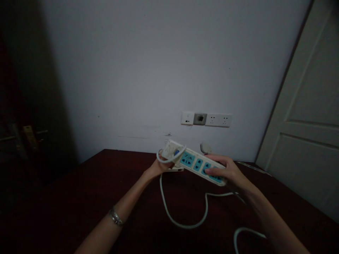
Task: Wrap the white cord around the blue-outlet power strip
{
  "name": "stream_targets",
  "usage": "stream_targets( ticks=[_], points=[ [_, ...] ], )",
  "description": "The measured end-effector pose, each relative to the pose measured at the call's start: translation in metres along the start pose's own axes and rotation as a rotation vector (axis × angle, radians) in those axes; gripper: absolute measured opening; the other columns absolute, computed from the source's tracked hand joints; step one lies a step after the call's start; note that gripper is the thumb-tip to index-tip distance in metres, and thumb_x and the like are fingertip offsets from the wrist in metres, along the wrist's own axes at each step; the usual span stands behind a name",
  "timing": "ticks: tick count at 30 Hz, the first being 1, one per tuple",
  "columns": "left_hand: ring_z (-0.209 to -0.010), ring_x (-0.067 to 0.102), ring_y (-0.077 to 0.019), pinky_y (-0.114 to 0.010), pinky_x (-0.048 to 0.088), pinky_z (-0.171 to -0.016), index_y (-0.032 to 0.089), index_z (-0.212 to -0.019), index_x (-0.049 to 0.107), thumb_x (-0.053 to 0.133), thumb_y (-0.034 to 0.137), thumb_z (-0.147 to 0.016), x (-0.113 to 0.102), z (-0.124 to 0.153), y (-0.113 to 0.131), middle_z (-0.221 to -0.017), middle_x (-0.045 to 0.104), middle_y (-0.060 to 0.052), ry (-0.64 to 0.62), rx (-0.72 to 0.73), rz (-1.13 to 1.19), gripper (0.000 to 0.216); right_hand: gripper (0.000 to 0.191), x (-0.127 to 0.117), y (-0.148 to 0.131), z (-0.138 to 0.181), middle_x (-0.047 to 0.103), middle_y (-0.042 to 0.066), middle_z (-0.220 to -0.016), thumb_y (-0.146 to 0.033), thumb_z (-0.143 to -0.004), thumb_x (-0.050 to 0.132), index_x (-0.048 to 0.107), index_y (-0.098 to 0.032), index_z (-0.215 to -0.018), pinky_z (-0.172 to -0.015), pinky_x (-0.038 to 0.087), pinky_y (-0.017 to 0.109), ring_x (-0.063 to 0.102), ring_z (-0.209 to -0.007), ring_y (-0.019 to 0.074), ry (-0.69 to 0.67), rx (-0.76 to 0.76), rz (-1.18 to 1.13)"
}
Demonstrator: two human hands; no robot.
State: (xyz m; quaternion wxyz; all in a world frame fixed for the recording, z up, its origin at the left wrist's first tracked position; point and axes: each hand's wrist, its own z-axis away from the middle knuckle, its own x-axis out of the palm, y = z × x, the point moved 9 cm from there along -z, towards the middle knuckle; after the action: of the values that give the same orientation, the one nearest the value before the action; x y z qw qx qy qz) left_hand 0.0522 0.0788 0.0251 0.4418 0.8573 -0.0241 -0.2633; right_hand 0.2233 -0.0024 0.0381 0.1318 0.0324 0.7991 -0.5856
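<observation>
Power strip (194, 164) up off the table, held in both hands out in front, white body with turquoise sockets facing up, tilted so its left end rides higher than its right. Nearest us, the white cable (185, 222) snakes across the dark red table (79, 197), one loop curling at the near right edge, another long bend running from under the right wrist back up to the strip's left end. On the left forearm, a silver bracelet (116, 216) catches a bit of light. Left hand (157, 168) is wrapped on the strip's left end, fingers closed underneath where the cable loops out. Right hand (229, 173) clamps the right end, thumb pressed on top across the last socket, fingers curled round below. Just behind the strip, a white plug (206, 147) sits on the far side of the table near the wall. Further back, a row of wall sockets (206, 119) on the pale wall. Far right, a white door (307, 134); far left, a dark door with a brass handle (29, 137), barely readable in the gloom
</observation>
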Motion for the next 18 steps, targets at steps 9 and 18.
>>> stream_targets(
  ticks=[9, 18],
  points=[
    [-0.034, 0.021, -0.0025, -0.016, 0.017, -0.034, 0.017, -0.1, 0.051, 0.059, 0.033, -0.078, 0.077, 0.024, -0.01, -0.048, 0.035, 0.011, -0.449, -0.348, 0.505, 0.029, 0.047, -0.043, 0.011, -0.011, 0.067, 0.007, -0.089, -0.045, -0.058, 0.071, 0.07, -0.013, -0.092, -0.072, 0.046, 0.032, 0.06, -0.081, 0.0228, 0.469, -0.055, 0.213],
    [-0.037, 0.021, -0.0026, -0.017, 0.011, -0.035, 0.016, -0.085, 0.052, 0.06, 0.04, -0.077, 0.049, 0.035, 0.009, -0.049, 0.032, 0.009, -0.522, -0.406, 0.321, 0.027, 0.054, -0.145, 0.028, 0.012, 0.067, 0.01, -0.086, -0.05, -0.06, 0.066, 0.07, -0.01, -0.096, -0.073, 0.046, 0.036, 0.061, -0.081, 0.0273, 0.915, -0.077, 0.417]
  ],
)
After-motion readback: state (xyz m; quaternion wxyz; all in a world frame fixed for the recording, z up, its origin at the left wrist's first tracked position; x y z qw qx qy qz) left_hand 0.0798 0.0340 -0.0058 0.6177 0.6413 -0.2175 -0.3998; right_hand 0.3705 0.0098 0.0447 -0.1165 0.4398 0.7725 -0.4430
